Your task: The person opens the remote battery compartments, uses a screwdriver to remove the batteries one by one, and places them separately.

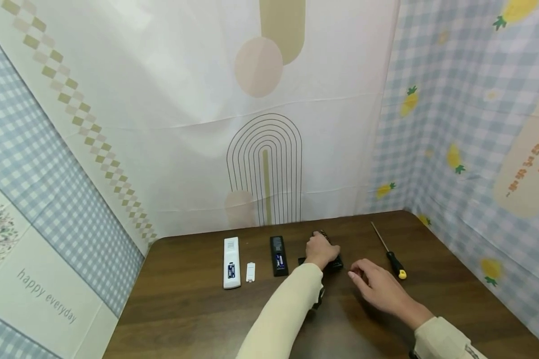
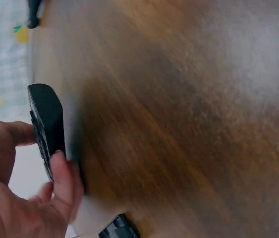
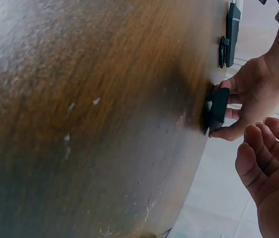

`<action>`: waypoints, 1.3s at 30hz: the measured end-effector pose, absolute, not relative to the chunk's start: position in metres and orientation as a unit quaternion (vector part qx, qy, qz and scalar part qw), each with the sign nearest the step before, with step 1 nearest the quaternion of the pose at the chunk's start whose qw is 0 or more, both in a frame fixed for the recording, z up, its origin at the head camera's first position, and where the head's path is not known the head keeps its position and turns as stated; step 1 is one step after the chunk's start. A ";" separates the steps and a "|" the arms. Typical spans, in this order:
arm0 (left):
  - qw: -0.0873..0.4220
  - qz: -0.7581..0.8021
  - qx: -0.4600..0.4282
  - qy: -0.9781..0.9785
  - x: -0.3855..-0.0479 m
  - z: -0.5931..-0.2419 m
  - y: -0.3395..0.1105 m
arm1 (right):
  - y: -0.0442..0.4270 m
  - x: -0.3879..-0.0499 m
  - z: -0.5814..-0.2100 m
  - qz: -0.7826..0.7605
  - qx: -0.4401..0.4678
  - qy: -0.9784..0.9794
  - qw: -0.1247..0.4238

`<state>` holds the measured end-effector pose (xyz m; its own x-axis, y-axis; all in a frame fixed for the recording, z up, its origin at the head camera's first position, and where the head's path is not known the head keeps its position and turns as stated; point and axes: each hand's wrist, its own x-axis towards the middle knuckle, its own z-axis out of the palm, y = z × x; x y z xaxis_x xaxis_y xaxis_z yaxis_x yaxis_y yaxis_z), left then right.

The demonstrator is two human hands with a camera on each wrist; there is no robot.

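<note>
My left hand (image 1: 320, 251) grips a black remote control (image 2: 54, 119) by its sides, thumb on one side and fingers on the other. In the left wrist view the remote stands on edge to the camera, its buttons toward the palm. The hand covers much of it in the head view. Beside that wrist lies a small black cover (image 2: 119, 229), partly hidden in the head view. My right hand (image 1: 379, 288) hovers to the right of the remote, fingers loosely bent, holding nothing. A screwdriver (image 1: 392, 260) with a black and yellow handle lies beyond it.
Left of the hands, another black remote (image 1: 277, 243) lies with batteries exposed. Farther left are a white remote (image 1: 231, 254), batteries also showing, and its white cover (image 1: 250, 272). The brown wooden table (image 1: 184, 304) ends at a patterned cloth wall (image 1: 197, 174).
</note>
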<state>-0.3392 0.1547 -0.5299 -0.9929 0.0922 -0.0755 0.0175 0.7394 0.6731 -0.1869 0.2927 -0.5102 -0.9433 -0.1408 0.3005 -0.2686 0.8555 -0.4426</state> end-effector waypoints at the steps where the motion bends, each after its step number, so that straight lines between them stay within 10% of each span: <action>1: 0.059 0.389 0.029 0.919 -0.339 -0.530 0.152 | 0.293 -0.187 -0.511 0.248 0.106 -0.954 0.130; 23: 0.222 0.687 0.199 0.663 -0.263 -0.465 0.024 | 0.292 -0.187 -0.506 0.260 0.121 -0.945 0.157; 39: 0.191 0.727 0.188 0.633 -0.246 -0.468 -0.015 | 0.275 -0.185 -0.503 0.273 0.162 -0.932 0.174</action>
<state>-0.2462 -0.0150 -0.4685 -0.8566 0.5150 0.0310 -0.0400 -0.1263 0.9912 -0.1847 0.2750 -0.5027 -0.8864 -0.2071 0.4140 -0.3980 0.7977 -0.4530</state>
